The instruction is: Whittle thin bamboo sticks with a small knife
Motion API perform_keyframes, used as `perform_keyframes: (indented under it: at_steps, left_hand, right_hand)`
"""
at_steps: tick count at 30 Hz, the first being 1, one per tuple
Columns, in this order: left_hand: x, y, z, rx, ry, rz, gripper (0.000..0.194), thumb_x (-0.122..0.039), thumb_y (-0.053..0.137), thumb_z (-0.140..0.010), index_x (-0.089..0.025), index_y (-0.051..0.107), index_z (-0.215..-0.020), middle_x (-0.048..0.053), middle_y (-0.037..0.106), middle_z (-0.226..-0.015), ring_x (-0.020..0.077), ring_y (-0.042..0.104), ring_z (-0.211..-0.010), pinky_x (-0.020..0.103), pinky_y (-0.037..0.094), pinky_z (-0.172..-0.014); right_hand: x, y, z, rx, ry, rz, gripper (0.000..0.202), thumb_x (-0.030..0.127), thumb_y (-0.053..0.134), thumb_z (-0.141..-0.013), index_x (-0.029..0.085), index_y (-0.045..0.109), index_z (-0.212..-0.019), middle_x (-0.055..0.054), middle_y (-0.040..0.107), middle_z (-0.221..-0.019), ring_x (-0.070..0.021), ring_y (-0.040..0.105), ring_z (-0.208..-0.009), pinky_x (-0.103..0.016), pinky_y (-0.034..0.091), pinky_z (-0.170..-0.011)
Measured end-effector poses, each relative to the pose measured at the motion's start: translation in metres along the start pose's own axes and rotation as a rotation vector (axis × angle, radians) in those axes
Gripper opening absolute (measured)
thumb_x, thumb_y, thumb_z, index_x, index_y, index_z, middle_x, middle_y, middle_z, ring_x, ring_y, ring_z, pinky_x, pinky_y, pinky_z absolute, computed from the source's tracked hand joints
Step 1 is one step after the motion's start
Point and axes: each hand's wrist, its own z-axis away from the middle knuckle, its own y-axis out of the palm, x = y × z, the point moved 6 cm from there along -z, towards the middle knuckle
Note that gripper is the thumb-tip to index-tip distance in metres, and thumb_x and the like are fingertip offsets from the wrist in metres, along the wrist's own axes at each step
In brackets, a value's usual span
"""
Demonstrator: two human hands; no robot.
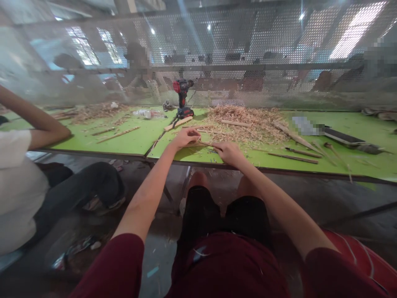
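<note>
Both hands rest over the front part of the green table [124,142]. My right hand [228,153] is closed around the handle of a thin brown tool [207,144] that points left. My left hand [187,138] is closed in a pinch near the tool's tip, on something small and pale that I cannot make out. A flat wooden strip [179,123] lies just behind my left hand. Small shavings and bits are scattered on the table between and below the hands.
A red and black cordless drill [182,99] stands upright behind my hands. Wood shavings [242,120] are heaped at the back right. Sticks, thin tools and a dark tray [343,136] lie to the right. A person's bent arm [46,124] leans on the table at left. Perforated mesh stands behind.
</note>
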Motion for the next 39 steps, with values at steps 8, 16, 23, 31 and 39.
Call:
perform_keyframes:
  at_steps: [8,16,23,31,39]
  left_hand:
    - [0.000,-0.002,-0.002,-0.038,-0.019,0.031,0.017,-0.026,0.078,-0.077,-0.016,0.071,-0.088,0.001,0.066,-0.070,0.0099,0.057,-0.060,0.023,0.049,-0.060]
    - [0.002,-0.001,0.000,-0.063,-0.070,0.099,0.016,-0.022,0.076,-0.078,-0.017,0.067,-0.089,0.002,0.070,-0.080,0.0104,0.060,-0.062,0.023,0.053,-0.058]
    - [0.002,0.000,-0.001,-0.069,-0.082,0.104,0.014,-0.018,0.076,-0.078,-0.016,0.067,-0.088,0.001,0.068,-0.076,0.0100,0.059,-0.061,0.024,0.053,-0.060]
    - [0.005,-0.002,-0.005,-0.131,-0.113,0.138,0.014,-0.018,0.070,-0.085,-0.017,0.056,-0.083,0.002,0.067,-0.081,0.0089,0.062,-0.061,0.024,0.054,-0.060]
    - [0.006,-0.003,-0.004,-0.127,-0.125,0.140,0.015,-0.024,0.066,-0.089,-0.019,0.052,-0.084,0.002,0.068,-0.080,0.0098,0.062,-0.061,0.023,0.053,-0.059]
  right_hand:
    - [-0.012,-0.003,-0.001,-0.140,0.085,-0.118,0.035,0.033,0.056,-0.101,0.027,0.077,-0.128,-0.005,0.076,-0.127,-0.0258,0.070,-0.118,-0.034,0.053,-0.093]
    - [-0.026,-0.009,0.002,-0.272,0.151,-0.266,0.032,0.033,0.065,-0.096,0.021,0.080,-0.122,-0.010,0.077,-0.124,-0.0258,0.070,-0.111,-0.033,0.051,-0.094]
    - [-0.033,-0.007,0.000,-0.280,0.178,-0.389,0.032,0.031,0.067,-0.091,0.018,0.081,-0.117,-0.012,0.078,-0.114,-0.0232,0.068,-0.097,-0.032,0.049,-0.089]
    - [-0.047,0.001,-0.006,-0.284,0.222,-0.552,0.041,0.036,0.058,-0.093,0.006,0.078,-0.114,-0.009,0.072,-0.079,-0.0161,0.055,-0.068,-0.029,0.042,-0.069]
    - [-0.052,0.004,-0.009,-0.292,0.230,-0.640,0.037,0.039,0.057,-0.089,0.010,0.075,-0.105,-0.007,0.066,-0.075,-0.0170,0.051,-0.069,-0.029,0.040,-0.068]
